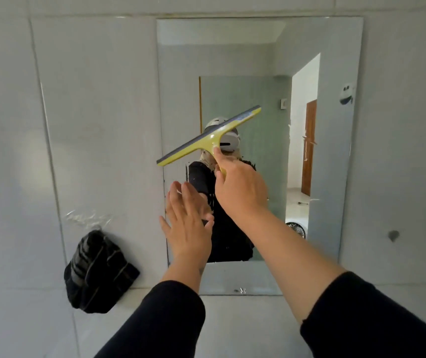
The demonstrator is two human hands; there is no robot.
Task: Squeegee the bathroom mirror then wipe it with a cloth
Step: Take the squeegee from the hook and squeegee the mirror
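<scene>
A frameless rectangular mirror [336,151] hangs on the white tiled wall. My right hand [240,187] is shut on the handle of a yellow squeegee [206,138]. Its grey blade is tilted, right end higher, and lies across the mirror's left-centre. My left hand [186,223] is held flat with its fingers apart near the mirror's lower left edge and holds nothing. A dark striped cloth [98,272] lies bunched on the ledge, left of the mirror and leaning on the wall.
A white ledge [232,319] runs below the mirror. The mirror reflects a person in black, a doorway and a brown door. A small white sticker [346,93] sits at the mirror's upper right. A dark mark [393,235] is on the right wall.
</scene>
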